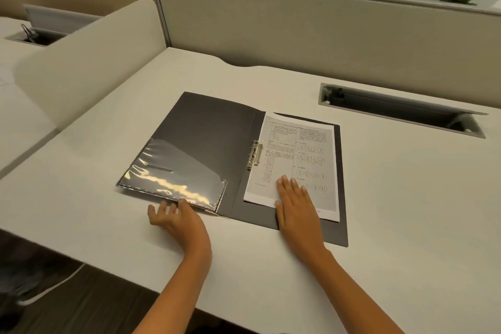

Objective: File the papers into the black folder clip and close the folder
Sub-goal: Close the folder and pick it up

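Note:
The black folder (206, 127) lies open and flat on the white desk. Its left cover carries a clear plastic pocket (173, 173) at the near end. A metal clip (254, 155) sits beside the spine, over the left edge of the printed papers (298, 154) that rest on the right half. My right hand (296, 205) lies flat, fingers spread, on the near part of the papers. My left hand (173, 215) rests on the desk with fingers apart, its fingertips at the near edge of the left cover.
The desk (393, 198) ends close to me at the lower left, above dark floor. A cable slot (401, 108) with a raised flap is cut in at the right rear. Beige partitions (298, 24) stand behind and to the left.

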Demonstrator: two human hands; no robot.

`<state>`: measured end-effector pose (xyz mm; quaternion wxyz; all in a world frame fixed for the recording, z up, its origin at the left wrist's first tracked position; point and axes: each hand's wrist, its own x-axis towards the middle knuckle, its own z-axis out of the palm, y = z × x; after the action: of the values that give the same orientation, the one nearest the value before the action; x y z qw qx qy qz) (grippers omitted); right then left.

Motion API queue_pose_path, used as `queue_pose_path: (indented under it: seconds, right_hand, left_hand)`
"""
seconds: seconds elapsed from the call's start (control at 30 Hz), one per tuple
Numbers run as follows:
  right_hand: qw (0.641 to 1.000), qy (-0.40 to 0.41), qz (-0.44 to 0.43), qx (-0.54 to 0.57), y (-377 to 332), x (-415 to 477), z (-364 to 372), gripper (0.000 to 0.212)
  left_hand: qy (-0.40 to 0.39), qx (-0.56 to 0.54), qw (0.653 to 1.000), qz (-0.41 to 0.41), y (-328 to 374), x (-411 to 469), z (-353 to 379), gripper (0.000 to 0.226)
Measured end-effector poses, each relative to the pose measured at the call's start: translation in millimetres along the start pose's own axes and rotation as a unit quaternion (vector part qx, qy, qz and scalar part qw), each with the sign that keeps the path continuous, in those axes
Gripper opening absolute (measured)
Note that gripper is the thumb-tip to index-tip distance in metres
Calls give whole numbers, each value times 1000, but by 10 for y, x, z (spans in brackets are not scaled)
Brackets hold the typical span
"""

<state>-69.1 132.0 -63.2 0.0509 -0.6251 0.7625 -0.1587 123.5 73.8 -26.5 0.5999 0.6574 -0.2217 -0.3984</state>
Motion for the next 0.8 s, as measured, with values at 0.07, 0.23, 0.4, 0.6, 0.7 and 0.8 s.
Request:
queue_pose_path:
  seconds: [0.07, 0.23, 0.4, 0.6, 0.7, 0.8]
  right_hand:
    - [1000, 1, -1, 3, 0, -4, -7, 52]
    - [1000, -3, 4, 9, -5, -4, -14, 52]
    - [1000, -4, 6, 16, 6, -18, -14, 52]
    - [998, 6, 18, 52, 2, -42, -33, 51]
    - [996, 20, 26, 85, -2, -67, -66, 48]
    - [991, 39, 25, 122, -11, -124, -123, 43]
  left_hand:
    - [-12, -84, 994, -67, 10, 14, -31, 58]
    - [-126, -135, 978, -93, -48, 22, -68, 53]
    - [-166, -53, 985, 20, -37, -56, -100, 66]
    - [-199, 98, 938, 266, -25, -179, -93, 60]
    - [-262, 175, 866, 389, -16, -209, -118, 58]
    - [-370, 198, 774, 474, 4, -210, -154, 56]
